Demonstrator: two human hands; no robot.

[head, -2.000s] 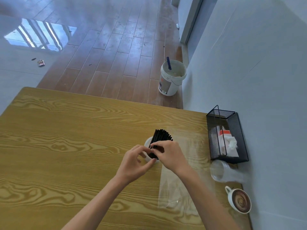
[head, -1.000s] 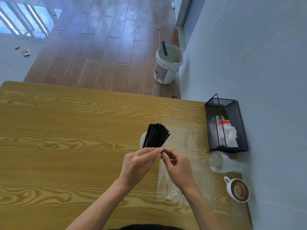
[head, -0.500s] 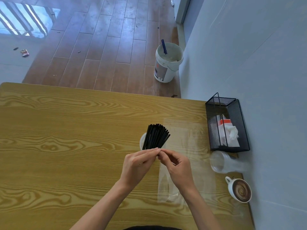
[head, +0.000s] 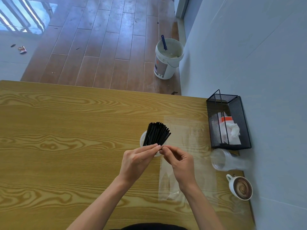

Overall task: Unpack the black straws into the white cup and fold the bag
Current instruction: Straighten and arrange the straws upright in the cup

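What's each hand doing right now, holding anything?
Left hand: fingers pinched together, what they hold cannot be told.
Right hand: fingers pinched against the left's, contents cannot be told.

Wooden table (head: 66, 130), black mesh basket (head: 230, 123), clear plastic cups (head: 227, 161), coffee mug (head: 240, 188), white bucket (head: 167, 58) on floor

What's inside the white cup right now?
A fanned bundle of black straws stands in the white cup. Both hands cover the cup's near side; its bottom and the straws' lower ends are hidden.
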